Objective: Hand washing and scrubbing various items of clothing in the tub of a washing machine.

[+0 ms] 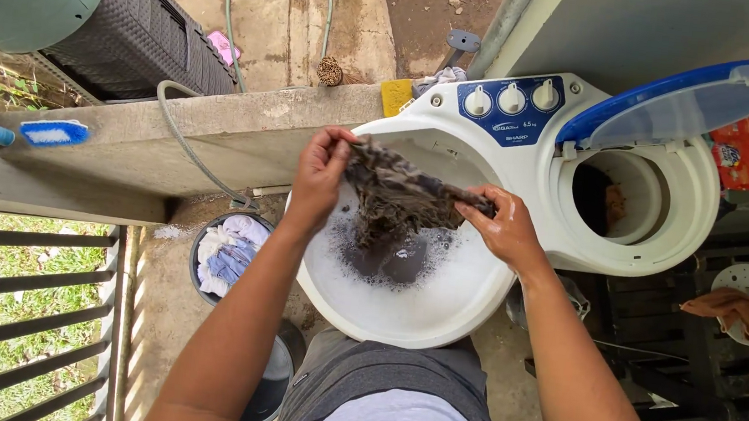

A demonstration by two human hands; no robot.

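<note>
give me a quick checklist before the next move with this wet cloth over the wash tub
1. Both hands grip the cloth: ok. The left hand pinches one end and the right hand the other end of the dark patterned cloth.
2. Cloth over the wash tub, so drips fall inside: ok.
3. Suds in the tub: ok, foam lies around dark laundry below.
4. Spinner lid raised: ok, the blue lid stands open.
5. Spinner drum free: not ok, something dark and orange sits inside.
6. Bucket of clothes within reach: cannot tell, it stands on the floor beside the machine.
</note>
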